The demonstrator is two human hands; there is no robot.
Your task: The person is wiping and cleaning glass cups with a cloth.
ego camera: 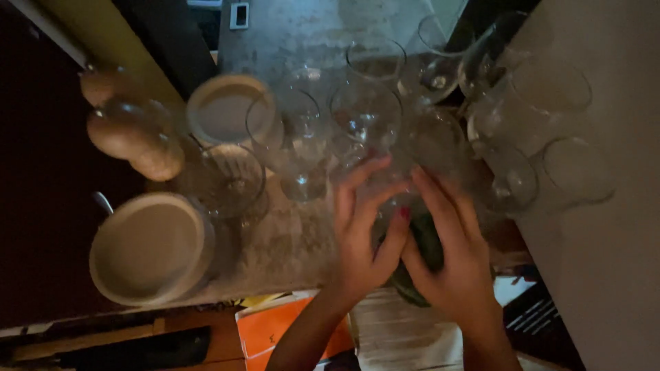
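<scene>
Setting: home kitchen or dining corner, dim light.

Many clear stemmed glasses crowd a grey stone counter at upper centre of the frame. Stacked pale plates sit at lower left, a second stack above them. Papers and an orange folder lie below the counter edge, which suggests a household rather than a restaurant.

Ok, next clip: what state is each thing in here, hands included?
Left hand: fingers spread, wrapped round a clear glass.
Right hand: fingers curled round the same glass from the other side.
Clear glass: upright on the counter, held between both hands.
Dark green thing: under the hands, mostly hidden.
Wine glasses: upright, empty, crowded together.
Stack of plates: stacked, empty on top.
Small plate: flat, empty.
Counter: mottled, crowded with glassware.
</scene>
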